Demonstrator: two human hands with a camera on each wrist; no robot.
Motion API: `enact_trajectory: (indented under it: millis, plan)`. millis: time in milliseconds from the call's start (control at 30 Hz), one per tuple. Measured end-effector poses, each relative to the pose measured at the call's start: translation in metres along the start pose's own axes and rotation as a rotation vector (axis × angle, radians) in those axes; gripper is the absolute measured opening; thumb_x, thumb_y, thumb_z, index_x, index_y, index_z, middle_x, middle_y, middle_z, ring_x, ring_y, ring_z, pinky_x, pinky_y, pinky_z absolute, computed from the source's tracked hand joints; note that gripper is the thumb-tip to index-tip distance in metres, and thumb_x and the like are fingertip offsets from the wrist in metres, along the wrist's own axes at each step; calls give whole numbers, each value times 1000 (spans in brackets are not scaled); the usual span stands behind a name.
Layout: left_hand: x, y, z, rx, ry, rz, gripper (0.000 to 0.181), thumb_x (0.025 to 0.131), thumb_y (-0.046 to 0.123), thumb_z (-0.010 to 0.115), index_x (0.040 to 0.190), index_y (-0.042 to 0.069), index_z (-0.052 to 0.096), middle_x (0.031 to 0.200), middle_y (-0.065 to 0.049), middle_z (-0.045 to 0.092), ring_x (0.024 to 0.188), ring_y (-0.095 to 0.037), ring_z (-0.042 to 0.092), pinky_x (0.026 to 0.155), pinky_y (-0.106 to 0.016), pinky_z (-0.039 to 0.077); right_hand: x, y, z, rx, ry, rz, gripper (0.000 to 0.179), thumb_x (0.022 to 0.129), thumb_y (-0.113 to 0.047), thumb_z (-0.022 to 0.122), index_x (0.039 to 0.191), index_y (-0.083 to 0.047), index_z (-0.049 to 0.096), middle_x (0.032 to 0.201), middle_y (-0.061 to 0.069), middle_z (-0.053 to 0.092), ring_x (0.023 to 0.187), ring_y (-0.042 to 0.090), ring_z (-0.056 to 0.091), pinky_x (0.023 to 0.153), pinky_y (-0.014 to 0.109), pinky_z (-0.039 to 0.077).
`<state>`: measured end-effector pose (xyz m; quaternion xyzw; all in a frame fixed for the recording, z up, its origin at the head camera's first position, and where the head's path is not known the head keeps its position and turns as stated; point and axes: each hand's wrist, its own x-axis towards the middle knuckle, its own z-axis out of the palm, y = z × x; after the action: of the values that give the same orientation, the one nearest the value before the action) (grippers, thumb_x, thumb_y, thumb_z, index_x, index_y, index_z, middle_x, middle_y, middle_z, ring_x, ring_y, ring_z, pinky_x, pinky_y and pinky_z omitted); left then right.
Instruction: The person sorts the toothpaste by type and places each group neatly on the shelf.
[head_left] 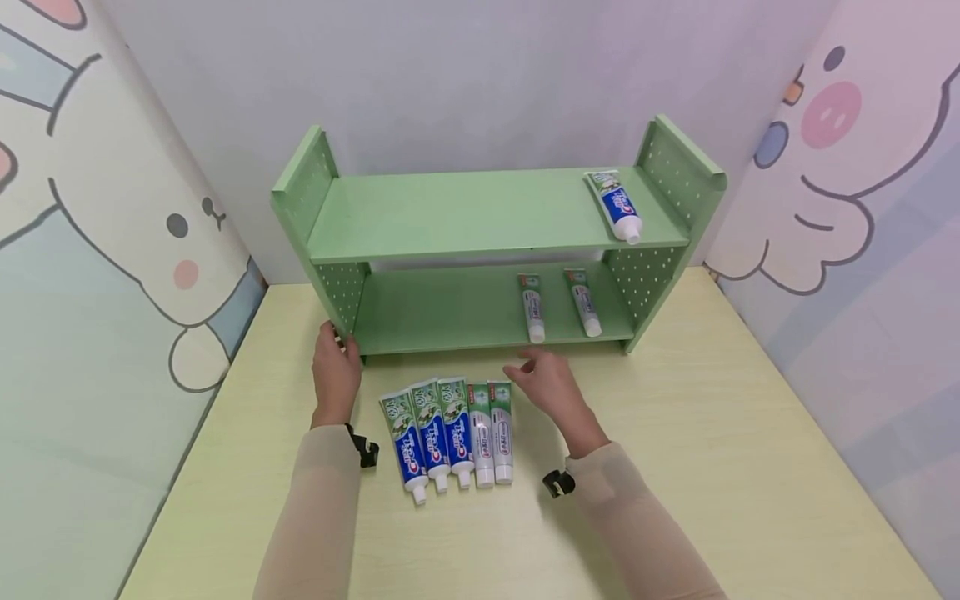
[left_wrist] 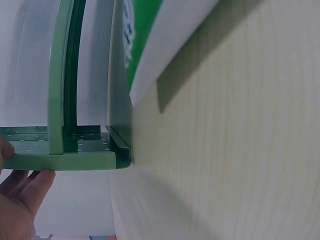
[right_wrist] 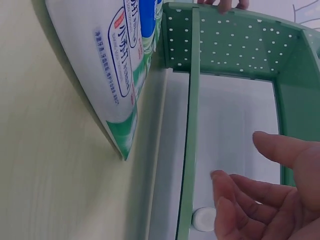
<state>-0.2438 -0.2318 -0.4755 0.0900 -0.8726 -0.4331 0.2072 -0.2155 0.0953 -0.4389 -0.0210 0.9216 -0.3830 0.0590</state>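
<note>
While my left grip point(head_left: 337, 371) pinches the near edge of the green rack's left side panel point(head_left: 303, 187), thumb to one face and fingers to the other, my right grip point(head_left: 551, 385) hangs just off the near edge of the lower shelf point(head_left: 435, 308). Right thumb and fingers well parted, nothing held. Cannot tell whether a fingertip brushes a cap.

Tubes, by place: two white-and-green toothpaste tubes point(head_left: 532, 307) on the lower shelf, right half, caps toward me; one blue-and-green toothpaste tube point(head_left: 617, 207) on the upper shelf point(head_left: 450, 212), far right. Five more on the tabletop point(head_left: 712, 417) in a tight row: three blue-and-green tubes point(head_left: 430, 433) left, two white-and-green tubes point(head_left: 501, 433) right.

Risks, as I judge them: caps lie at the shelf edges, so a careless knuckle could skew a tube or hook it off. A hard tug from the left might jolt the rack and set tubes sliding. Row is close-packed; pinching one could drag its neighbour. Black wrist mount point(head_left: 558, 483) might snag the row's right end.
</note>
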Motion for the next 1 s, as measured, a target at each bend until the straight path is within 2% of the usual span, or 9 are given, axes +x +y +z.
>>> enact_trajectory:
  millis: [200,500,633,733,867,933,1000]
  plan:
    - [1,0,0,-5,0,-2,41,105,18,42,141,0,36,130,-22,50,113,-38,55,79,-48,54,-2,0,5,-31,-58,61,50,92,-32,69,127,2,61,108,16,67,93,27,64,73,37,56]
    - [1,-1,0,-6,1,-2,42,105,19,42,142,0,36,131,-22,49,114,-38,54,80,-49,54,-8,2,13,-129,-132,96,53,92,-34,68,125,7,59,119,23,62,106,36,60,85,46,52]
    - [1,-1,0,-4,-1,-3,42,105,19,42,142,0,35,131,-22,49,114,-38,54,80,-49,54,-10,4,20,-93,-162,158,57,91,-35,69,127,8,56,116,23,61,84,29,65,72,41,55]
    - [2,-1,0,-4,-2,0,42,105,19,41,142,0,35,131,-22,49,114,-38,54,80,-49,54,-10,5,25,-67,-186,190,57,91,-33,70,128,8,56,113,22,62,65,20,62,62,36,54]
    - [1,-2,0,-7,-1,3,42,104,18,42,142,-1,35,130,-23,49,113,-38,54,80,-49,54,-12,7,29,-53,-215,211,57,90,-32,71,127,9,55,111,21,61,64,21,61,62,36,54]
    - [0,-1,0,-6,-2,1,42,104,18,42,142,-1,35,130,-23,49,113,-38,54,80,-48,54,-13,9,30,-41,-225,215,55,90,-31,71,124,9,57,103,18,62,64,21,61,61,35,53]
    - [0,-1,-1,-8,-4,1,42,104,18,42,142,-1,35,131,-23,49,113,-38,54,80,-48,54,-15,10,32,-31,-235,214,43,90,-30,71,111,8,63,88,13,61,62,21,60,59,34,52]
